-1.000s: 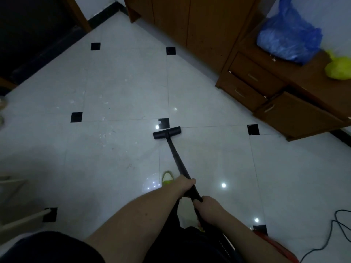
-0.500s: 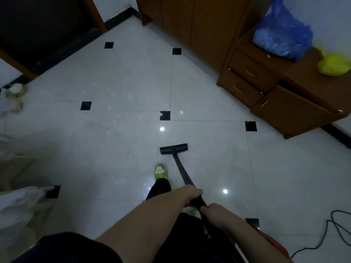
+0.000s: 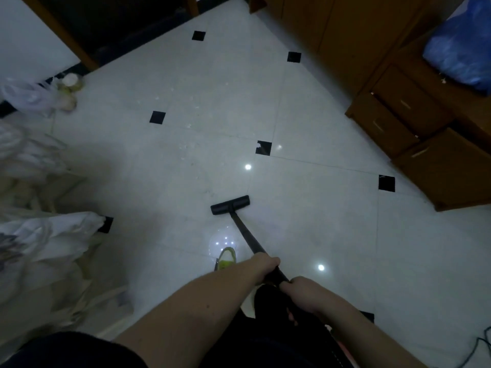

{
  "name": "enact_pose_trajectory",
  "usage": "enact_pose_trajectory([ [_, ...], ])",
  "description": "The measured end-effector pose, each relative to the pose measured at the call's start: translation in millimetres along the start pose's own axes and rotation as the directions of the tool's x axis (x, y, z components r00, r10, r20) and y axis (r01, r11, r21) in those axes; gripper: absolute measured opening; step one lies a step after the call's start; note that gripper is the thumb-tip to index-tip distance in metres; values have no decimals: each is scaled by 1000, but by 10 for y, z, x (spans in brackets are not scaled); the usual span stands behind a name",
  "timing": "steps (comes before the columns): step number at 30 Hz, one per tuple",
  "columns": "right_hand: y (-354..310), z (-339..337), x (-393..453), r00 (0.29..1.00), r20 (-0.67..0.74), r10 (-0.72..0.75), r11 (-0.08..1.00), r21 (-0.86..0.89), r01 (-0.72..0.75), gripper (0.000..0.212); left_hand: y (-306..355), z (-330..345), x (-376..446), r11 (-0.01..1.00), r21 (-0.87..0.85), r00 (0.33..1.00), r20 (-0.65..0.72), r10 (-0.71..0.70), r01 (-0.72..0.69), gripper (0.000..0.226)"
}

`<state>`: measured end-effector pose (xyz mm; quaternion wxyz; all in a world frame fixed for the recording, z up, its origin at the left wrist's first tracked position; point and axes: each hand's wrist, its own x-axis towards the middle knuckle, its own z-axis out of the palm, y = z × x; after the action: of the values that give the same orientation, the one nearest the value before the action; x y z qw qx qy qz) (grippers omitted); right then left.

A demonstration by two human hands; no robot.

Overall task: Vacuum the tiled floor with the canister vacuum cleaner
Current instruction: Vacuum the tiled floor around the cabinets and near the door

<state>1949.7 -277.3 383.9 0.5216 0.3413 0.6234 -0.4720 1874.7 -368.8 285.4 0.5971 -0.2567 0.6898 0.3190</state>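
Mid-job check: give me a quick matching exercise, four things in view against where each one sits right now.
Things:
1. vacuum floor head
2. blue plastic bag
3. white bags
4. left hand

Places:
A. on top of the wooden cabinet
B. gripping the black wand, ahead of the right hand
C. flat on the white tiled floor, mid-frame
D. piled at the left edge

Pairs: 1-C, 2-A, 3-D, 4-B

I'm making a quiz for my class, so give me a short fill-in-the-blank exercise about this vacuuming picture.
1. Both hands grip the black ____ of the vacuum.
2. The floor head rests on the ____ tiled floor.
3. The left hand holds nearer the floor head than the ____ hand does.
4. The bag on the wooden cabinet is ____.

Missing words: wand; white; right; blue
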Motion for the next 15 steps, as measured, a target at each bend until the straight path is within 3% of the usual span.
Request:
enact_pose_trajectory([
  [4, -413, 283, 142, 999, 19, -29, 990, -135, 31, 38, -113, -499, 49, 992, -128, 1000, -6, -24, 23, 15],
  [8, -804, 514, 251, 1000, -1, -24, 988, -155, 24, 32, -154, -946, 67, 976, -216, 999, -31, 21, -27, 14],
  [15, -1409, 769, 408, 999, -42, -31, 991, -129, 25, 25, -71, -1518, 287, 975, -216, 998, -47, 40, -49, 19],
])
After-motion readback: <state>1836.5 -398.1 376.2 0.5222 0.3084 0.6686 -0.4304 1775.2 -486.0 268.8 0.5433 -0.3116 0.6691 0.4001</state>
